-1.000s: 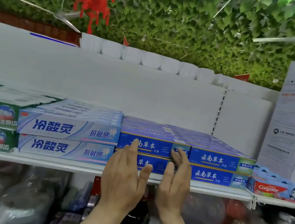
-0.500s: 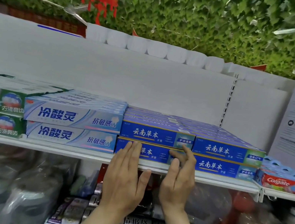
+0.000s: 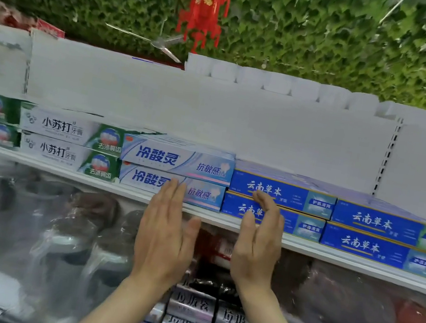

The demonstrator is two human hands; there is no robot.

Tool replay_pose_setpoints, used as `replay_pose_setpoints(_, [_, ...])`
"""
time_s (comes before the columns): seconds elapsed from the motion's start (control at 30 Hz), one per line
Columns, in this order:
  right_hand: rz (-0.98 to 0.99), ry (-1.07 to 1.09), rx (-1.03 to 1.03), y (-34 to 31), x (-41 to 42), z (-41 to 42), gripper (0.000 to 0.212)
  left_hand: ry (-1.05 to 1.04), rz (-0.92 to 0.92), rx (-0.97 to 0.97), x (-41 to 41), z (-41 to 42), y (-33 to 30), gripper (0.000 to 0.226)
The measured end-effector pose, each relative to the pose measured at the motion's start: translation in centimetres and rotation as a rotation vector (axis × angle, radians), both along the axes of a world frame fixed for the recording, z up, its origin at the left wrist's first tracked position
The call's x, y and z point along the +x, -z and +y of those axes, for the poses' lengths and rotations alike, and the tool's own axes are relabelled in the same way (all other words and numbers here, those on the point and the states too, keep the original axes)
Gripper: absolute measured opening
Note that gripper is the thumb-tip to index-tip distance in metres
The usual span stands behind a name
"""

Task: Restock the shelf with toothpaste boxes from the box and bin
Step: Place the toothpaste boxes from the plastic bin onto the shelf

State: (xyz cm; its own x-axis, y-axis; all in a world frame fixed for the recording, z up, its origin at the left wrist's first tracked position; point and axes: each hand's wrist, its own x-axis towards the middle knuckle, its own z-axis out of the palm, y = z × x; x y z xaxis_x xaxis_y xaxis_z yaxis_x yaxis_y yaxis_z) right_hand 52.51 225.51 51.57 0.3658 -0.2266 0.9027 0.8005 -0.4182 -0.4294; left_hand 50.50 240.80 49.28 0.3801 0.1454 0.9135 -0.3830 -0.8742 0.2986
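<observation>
Our left hand (image 3: pixel 162 240) and right hand (image 3: pixel 256 250), fingers straight, holding nothing, face the shelf (image 3: pixel 90 181); blue boxes (image 3: pixel 282 192) lie at one o'clock.

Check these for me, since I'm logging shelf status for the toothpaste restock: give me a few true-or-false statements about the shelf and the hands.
1. Both hands are flat-fingered and hold no box. True: the left hand and right hand are raised before the shelf with nothing in them.
2. The dark blue boxes are stacked three high. False: two high.
3. The pale blue boxes lie left of the dark blue boxes. True.
4. The green-and-white boxes lie at the right end of the row. False: they are on the left.
5. A red ornament hangs above. True.
</observation>
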Motion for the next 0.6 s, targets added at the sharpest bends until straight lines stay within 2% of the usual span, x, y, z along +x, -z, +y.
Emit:
replay_pose_setpoints(0.23, [0.008,-0.016,-0.021,-0.9,-0.1,7.0,0.046,-0.076,0.041,0.002,0.9,7.0,-2.1,0.077])
replay_pose_setpoints(0.6, [0.075,0.258,-0.035,-0.3,2.6,13.1,0.048,-0.007,0.14,0.221,3.4,12.9,-3.8,0.078])
